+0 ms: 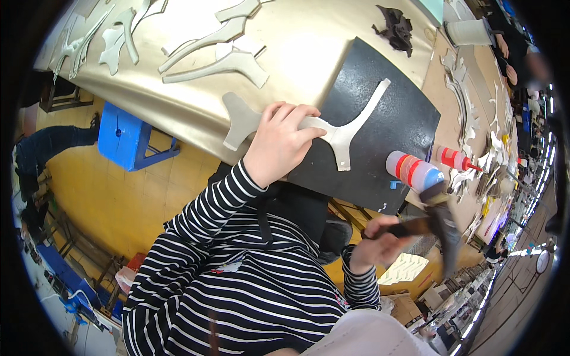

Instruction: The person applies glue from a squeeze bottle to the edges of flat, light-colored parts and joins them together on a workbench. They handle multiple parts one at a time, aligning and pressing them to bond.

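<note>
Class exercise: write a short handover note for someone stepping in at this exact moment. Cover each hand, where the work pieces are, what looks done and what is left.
Left hand: pressed flat on the pale cut piece, pinning it on the black mat.
Right hand: grip closed on a dark-bristled brush, held off the table edge, beside the glue bottle.
Other cut pieces lie on the gold sheet further up.
Done: piece positioned on the mat. Whether it has any glue on it cannot be told.
Left, probably: brushing this piece, then the others.
</note>
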